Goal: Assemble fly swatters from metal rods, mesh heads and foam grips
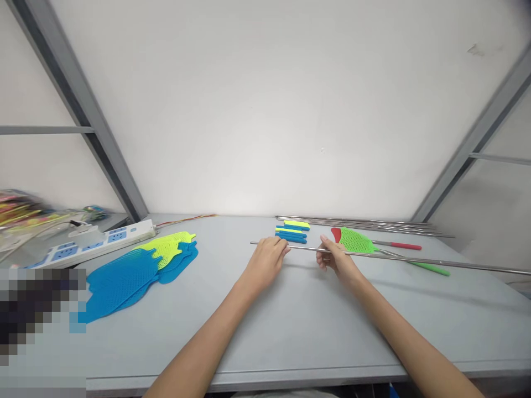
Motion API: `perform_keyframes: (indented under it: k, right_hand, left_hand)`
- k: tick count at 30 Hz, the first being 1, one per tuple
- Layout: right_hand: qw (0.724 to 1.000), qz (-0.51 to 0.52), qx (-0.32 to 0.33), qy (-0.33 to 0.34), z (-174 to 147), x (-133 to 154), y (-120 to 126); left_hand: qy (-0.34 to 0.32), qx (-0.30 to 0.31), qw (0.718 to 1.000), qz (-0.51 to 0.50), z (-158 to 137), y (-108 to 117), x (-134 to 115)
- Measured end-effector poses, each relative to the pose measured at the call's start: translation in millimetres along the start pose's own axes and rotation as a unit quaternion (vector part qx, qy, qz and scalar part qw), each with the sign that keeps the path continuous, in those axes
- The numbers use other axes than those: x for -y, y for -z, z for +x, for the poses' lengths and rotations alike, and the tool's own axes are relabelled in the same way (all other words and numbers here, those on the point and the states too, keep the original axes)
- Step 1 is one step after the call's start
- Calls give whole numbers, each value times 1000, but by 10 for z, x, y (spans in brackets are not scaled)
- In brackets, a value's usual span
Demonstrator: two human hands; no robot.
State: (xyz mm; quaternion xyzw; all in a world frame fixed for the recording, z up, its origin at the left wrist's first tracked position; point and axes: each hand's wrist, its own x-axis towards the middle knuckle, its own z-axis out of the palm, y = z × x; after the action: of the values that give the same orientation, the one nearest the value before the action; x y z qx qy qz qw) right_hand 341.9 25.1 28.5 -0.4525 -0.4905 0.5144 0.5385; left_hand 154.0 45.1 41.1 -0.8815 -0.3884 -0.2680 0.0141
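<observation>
A long, thin telescopic metal rod [394, 257] lies across both of my hands, raised a little above the grey table. My left hand [266, 257] is closed round it near its left end, with a short tip sticking out past the knuckles. Farther along, my right hand [338, 261] holds the rod with curled fingers below and the thumb pointing up. The rod runs on to the right edge of the view. Just beyond my hands lie several blue and yellow handle grips [291, 235]. Beside my right hand rest a green fly swatter [355, 241] and a red fly swatter [336, 234], partly overlapping.
Blue fly swatter heads [124, 276] and yellow-green ones [170, 249] are piled on the left of the table [257, 342]. Behind them sits a white power strip [99, 243]. Several metal rods [373, 224] lie along the back wall. Metal frame posts flank the table.
</observation>
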Motion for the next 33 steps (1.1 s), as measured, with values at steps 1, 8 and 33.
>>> perform_keyframes:
  k: [1,8,33]
  right_hand:
    - [1000,15,-11,1,0,10,15]
    - [997,28,-71,-2,-1,82,85]
    - [993,61,-100,6,27,101,194]
  left_hand:
    - [6,-2,1000,0,-1,5,15]
    - [17,-19,1000,5,1,34,97]
    - [96,-85,992,10,14,196,280]
